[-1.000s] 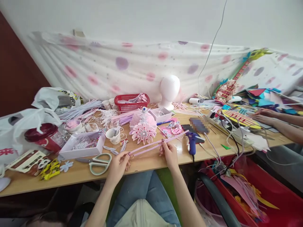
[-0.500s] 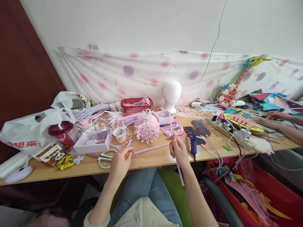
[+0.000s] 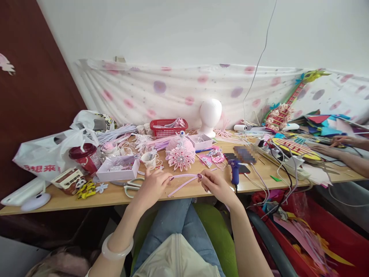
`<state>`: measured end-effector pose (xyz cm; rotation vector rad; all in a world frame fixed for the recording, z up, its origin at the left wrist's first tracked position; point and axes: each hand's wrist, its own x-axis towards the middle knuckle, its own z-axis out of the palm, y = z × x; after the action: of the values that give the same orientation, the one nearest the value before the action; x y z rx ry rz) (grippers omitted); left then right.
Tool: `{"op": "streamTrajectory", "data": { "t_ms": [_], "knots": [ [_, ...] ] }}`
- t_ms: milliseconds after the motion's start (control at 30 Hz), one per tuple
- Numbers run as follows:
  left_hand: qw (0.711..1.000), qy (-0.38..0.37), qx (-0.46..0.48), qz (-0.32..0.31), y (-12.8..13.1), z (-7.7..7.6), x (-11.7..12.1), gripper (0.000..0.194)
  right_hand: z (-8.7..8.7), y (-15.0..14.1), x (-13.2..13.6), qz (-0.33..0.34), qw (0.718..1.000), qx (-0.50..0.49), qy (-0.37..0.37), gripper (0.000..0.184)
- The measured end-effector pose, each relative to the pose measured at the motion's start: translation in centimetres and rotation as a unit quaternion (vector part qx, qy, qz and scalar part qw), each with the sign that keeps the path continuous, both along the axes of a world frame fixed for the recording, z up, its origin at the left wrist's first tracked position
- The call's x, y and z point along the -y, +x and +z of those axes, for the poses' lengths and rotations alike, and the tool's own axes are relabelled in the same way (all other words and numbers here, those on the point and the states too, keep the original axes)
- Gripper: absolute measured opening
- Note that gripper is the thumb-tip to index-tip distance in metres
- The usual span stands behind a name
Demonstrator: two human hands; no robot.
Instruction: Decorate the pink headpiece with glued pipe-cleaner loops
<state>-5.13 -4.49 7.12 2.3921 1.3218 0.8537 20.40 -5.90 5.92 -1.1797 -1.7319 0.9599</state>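
Strip of slim, flexible lilac-pink material arches between the two hands over the near middle of the smooth, pale wood-toned tabletop. A straight length of the same colour slants from the right fingers toward the near left and ends free; whether it is the same strip bent back or a separate piece, I cannot tell.

The left hand reaches in from the near left, its back upward, thumb and fingers pinching the strip's left part. A thick, glossy white ring bangle circles that forearm. The right hand comes from the near right, knuckles up and outer fingers curled, with thumb and forefinger pinching the point where the two lengths meet.

Just beyond the strip sits a domed pink headpiece, fronted by a many-petalled pink flower with a beaded centre. Left of it stands a small white patterned cup; nearer, beside the left hand, lie scissors with pale green loop handles. To the right of the right hand is a dark blue glue gun. Farther back are a red plastic lattice basket and a smooth white mannequin head.
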Motion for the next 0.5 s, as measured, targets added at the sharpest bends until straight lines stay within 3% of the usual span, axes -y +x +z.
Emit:
{"op": "streamTrajectory", "data": {
  "t_ms": [200,500],
  "knots": [
    [0.993,-0.092,0.064,0.019,-0.6,-1.7,0.3,0.034,-1.9,1.3,-0.4,-0.036,0.999,-0.022,-0.013,0.050],
    [0.982,-0.115,0.145,-0.023,-0.2,-2.2,-0.2,0.026,-1.1,0.5,0.5,0.020,0.999,0.002,-0.044,0.051]
  ]
}}
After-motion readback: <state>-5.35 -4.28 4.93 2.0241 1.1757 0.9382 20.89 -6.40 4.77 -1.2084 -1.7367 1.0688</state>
